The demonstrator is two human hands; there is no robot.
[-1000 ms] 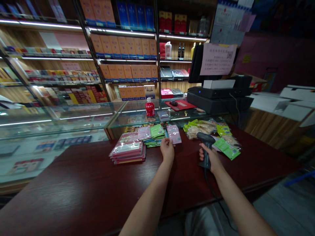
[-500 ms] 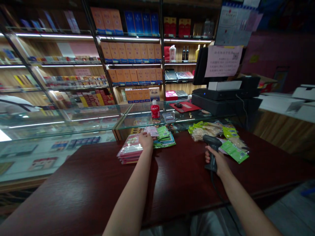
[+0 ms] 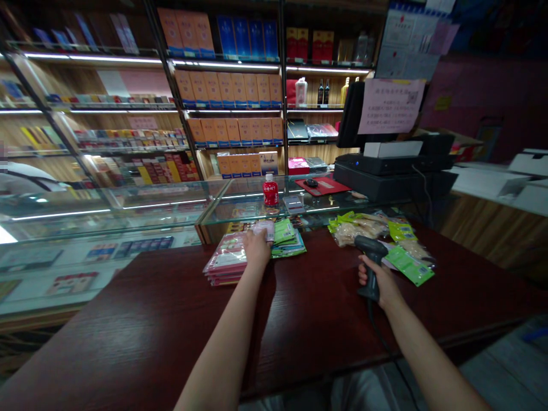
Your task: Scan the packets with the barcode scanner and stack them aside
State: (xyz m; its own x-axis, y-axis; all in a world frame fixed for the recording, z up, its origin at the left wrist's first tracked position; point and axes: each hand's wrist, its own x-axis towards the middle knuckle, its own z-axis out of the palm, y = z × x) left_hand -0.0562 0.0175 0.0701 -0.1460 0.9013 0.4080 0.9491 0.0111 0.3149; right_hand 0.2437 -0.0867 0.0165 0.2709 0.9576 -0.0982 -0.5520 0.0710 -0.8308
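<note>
My left hand (image 3: 257, 249) reaches to the far side of the dark red table, closed on the edge of a small pale pink packet (image 3: 264, 229). Under and left of it lies a stack of flat pink-and-white packets (image 3: 225, 257). Green packets (image 3: 285, 231) are piled just right of those fingers. My right hand (image 3: 384, 282) is wrapped round the handle of a dark grey barcode scanner (image 3: 370, 249), its head tilted toward the left and its cord hanging down. Behind the scanner are clear bags with yellow-green tops (image 3: 357, 228) and a bright green packet (image 3: 411, 265).
A red bottle (image 3: 270, 191) stands on the glass display counter (image 3: 237, 208). A cash register with a screen (image 3: 351, 117) and a mouse (image 3: 310, 183) are at the back right. Shelves of boxes (image 3: 226, 88) line the wall. A person's white sleeve (image 3: 29, 177) shows far left.
My left hand has shifted slightly right, and the pale pink packet in its fingers has turned a little. My right hand keeps the scanner in nearly the same place.
</note>
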